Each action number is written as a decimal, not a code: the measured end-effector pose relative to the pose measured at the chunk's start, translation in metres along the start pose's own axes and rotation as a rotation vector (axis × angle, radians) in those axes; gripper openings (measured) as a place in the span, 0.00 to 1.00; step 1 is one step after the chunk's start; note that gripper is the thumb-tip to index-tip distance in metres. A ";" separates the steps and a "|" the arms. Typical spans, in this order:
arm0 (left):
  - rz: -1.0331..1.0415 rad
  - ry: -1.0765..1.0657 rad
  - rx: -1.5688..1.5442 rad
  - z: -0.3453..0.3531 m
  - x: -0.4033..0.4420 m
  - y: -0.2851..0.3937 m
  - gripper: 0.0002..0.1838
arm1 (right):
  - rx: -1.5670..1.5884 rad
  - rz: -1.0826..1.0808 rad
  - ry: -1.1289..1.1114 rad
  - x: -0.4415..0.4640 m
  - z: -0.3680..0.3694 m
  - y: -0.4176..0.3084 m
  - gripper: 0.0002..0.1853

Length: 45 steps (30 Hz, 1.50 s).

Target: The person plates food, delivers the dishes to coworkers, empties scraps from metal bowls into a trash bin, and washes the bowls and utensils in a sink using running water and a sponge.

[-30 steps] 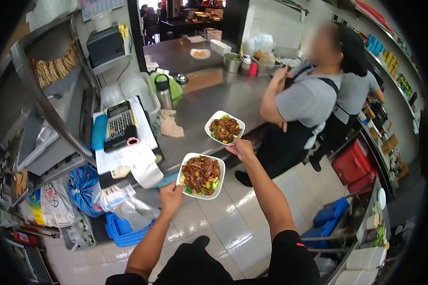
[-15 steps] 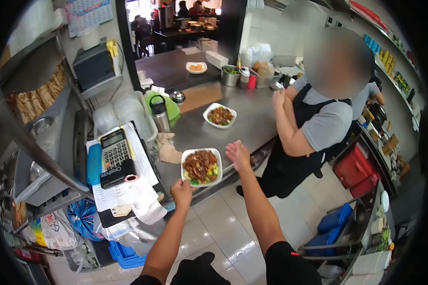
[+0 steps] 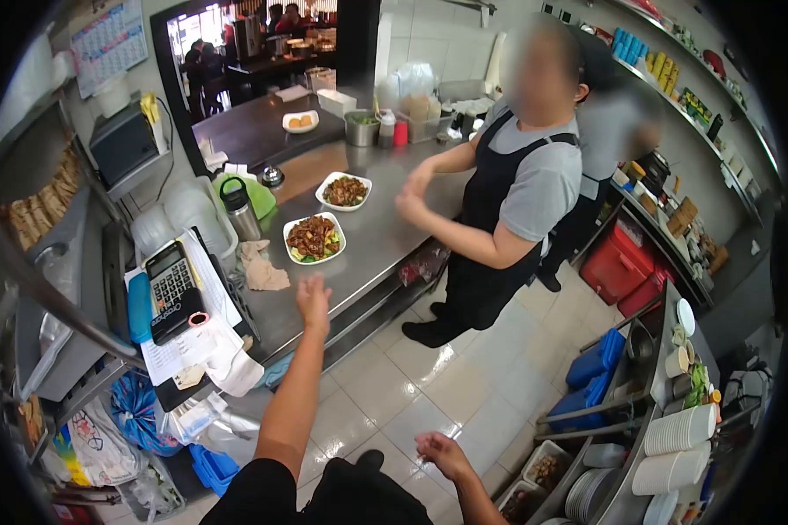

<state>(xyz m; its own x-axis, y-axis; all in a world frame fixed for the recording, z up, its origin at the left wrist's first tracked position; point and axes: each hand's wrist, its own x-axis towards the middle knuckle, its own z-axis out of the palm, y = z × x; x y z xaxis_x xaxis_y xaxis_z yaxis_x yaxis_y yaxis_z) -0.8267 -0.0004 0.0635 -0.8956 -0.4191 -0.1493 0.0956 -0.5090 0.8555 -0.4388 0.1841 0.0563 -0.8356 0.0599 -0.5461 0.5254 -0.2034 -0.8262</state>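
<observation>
Two square white bowls of brown meat and green vegetables rest on the steel counter: the nearer bowl [image 3: 314, 239] and, just behind it to the right, the farther bowl [image 3: 343, 191]. My left hand [image 3: 313, 304] reaches toward the nearer bowl, a little short of its front rim, fingers apart and holding nothing. Low over the floor, away from the counter, is my right hand [image 3: 443, 455], its fingers loosely curled and apart, with nothing in them. A crumpled tan cloth [image 3: 263, 266] lies left of my left hand.
A co-worker in an apron [image 3: 517, 184] stands at the counter's right, hands over its edge; another person is behind. At left are a steel bottle [image 3: 239, 210], a calculator [image 3: 177, 289] and papers. A rack with stacked white dishes [image 3: 674, 433] stands at lower right.
Both bowls now stand on the counter, released by my hands. My right hand has drawn back toward my body. The view has turned right, and the co-worker's arms have unfolded.
</observation>
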 end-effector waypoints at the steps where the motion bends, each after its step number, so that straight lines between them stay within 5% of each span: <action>1: -0.038 -0.153 0.054 0.002 -0.030 0.011 0.31 | -0.011 -0.034 0.031 -0.016 -0.012 0.010 0.12; 4: -0.126 -0.493 0.229 -0.009 -0.126 -0.002 0.29 | -0.189 -0.020 0.298 -0.081 -0.044 0.016 0.10; 6: -0.167 -0.762 0.401 -0.036 -0.183 -0.045 0.20 | -0.298 -0.244 0.461 -0.127 -0.072 0.025 0.12; 8: -0.302 -1.209 0.870 -0.074 -0.232 -0.087 0.17 | -0.424 -0.252 0.541 -0.200 -0.099 0.015 0.15; 10: -0.034 -1.738 1.415 -0.104 -0.294 -0.112 0.30 | -0.361 -0.341 0.419 -0.285 -0.117 -0.009 0.06; 11: -0.275 -1.939 1.578 -0.096 -0.343 -0.088 0.33 | -0.548 -0.451 0.462 -0.330 -0.130 -0.011 0.07; 14: -0.099 -2.351 1.470 -0.144 -0.413 -0.132 0.35 | -0.755 -0.366 0.639 -0.460 -0.155 -0.001 0.06; 16: -0.414 -2.335 1.523 -0.161 -0.465 -0.135 0.33 | -0.630 -0.311 0.725 -0.532 -0.167 0.016 0.06; 18: -0.409 -2.473 1.511 -0.177 -0.493 -0.144 0.32 | -0.674 -0.212 0.900 -0.599 -0.169 0.035 0.10; 22: -0.174 -2.672 1.586 -0.160 -0.590 -0.109 0.31 | -0.324 0.065 1.225 -0.738 -0.255 0.152 0.12; 26: 0.019 -2.534 1.354 -0.155 -0.616 -0.115 0.27 | 0.217 0.306 1.722 -0.817 -0.351 0.299 0.12; 30: 0.022 -2.420 1.571 -0.156 -0.609 -0.103 0.28 | 0.710 -0.058 2.069 -0.830 -0.409 0.416 0.13; 31: 0.060 -2.432 1.627 -0.158 -0.603 -0.098 0.29 | 0.575 0.086 2.073 -0.828 -0.420 0.426 0.15; 34: 0.141 -2.478 1.748 -0.166 -0.582 -0.098 0.32 | 0.837 -0.190 2.165 -0.820 -0.447 0.429 0.18; 40: 0.076 -2.362 1.972 -0.173 -0.593 -0.097 0.32 | 0.717 -0.331 2.116 -0.826 -0.486 0.440 0.15; 45: 0.041 -2.434 1.914 -0.159 -0.634 -0.093 0.30 | 0.843 -0.480 1.818 -0.834 -0.485 0.455 0.09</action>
<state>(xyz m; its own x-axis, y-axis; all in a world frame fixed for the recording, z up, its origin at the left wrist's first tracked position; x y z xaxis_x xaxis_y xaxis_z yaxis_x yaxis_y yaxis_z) -0.1984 0.1930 -0.0005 0.0953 0.6315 -0.7695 0.8899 0.2923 0.3501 0.5753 0.5155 0.0688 0.5054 0.8184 -0.2734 -0.2701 -0.1508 -0.9509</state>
